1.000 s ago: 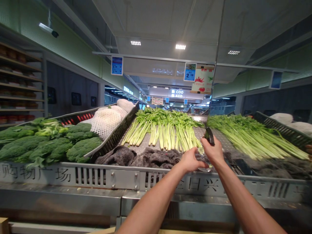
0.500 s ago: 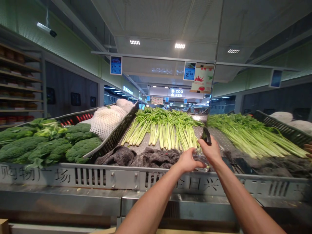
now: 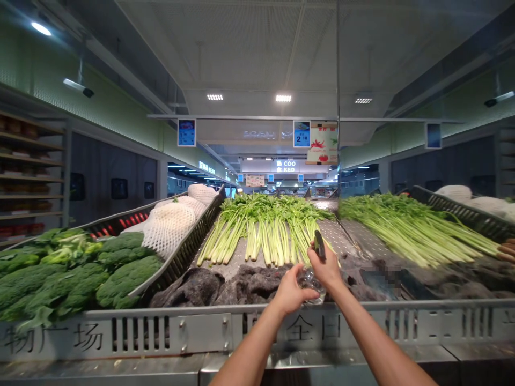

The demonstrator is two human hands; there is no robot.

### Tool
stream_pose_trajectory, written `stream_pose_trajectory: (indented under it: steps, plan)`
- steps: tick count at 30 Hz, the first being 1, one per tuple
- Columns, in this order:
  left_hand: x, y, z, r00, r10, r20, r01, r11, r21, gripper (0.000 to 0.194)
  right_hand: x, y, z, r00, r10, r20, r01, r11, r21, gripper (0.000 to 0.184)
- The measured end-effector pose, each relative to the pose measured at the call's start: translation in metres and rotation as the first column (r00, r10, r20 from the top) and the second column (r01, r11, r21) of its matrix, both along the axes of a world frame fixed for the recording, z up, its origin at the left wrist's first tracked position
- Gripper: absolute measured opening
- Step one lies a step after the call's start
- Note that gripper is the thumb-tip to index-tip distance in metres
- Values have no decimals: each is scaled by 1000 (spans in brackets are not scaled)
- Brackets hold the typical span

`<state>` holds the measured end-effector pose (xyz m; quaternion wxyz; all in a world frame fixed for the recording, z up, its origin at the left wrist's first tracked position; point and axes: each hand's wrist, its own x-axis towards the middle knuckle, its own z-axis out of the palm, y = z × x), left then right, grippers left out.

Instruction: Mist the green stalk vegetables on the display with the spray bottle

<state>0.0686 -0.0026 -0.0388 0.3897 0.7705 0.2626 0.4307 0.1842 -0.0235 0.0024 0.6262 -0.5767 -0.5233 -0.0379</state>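
Both my arms reach over the metal front rail (image 3: 209,329) of a produce display. My right hand (image 3: 328,268) is closed around a dark-headed spray bottle (image 3: 319,245), held upright over the tray. My left hand (image 3: 290,292) cups the clear lower body of the bottle (image 3: 309,279) from below and the left, fingers curled on it. Just beyond the hands lies a row of green celery-like stalks (image 3: 265,230). Dark crumpled cloths (image 3: 241,284) lie under the hands at the tray's front.
Broccoli heads (image 3: 80,268) fill the left tray, with white net-wrapped produce (image 3: 173,220) behind them. More long green stalks (image 3: 406,228) lie in the right tray. Price signs (image 3: 301,133) hang overhead. Shelves (image 3: 28,177) stand at far left.
The view has dropped and shifted right, so the display sits lower and further left in frame. Both hands stay together on the bottle, a little nearer the tray's front.
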Motion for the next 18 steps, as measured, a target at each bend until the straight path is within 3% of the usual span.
stream_pose_trajectory:
  steps: [11, 18]
  plan:
    - [-13, 16, -3, 992, 85, 92, -84, 996, -24, 66, -20, 23, 5, 997, 67, 46, -67, 998, -14, 28]
    - [-23, 18, 1, 991, 73, 116, -72, 997, -9, 67, -30, 24, 14, 998, 8, 70, -6, 1000, -29, 27]
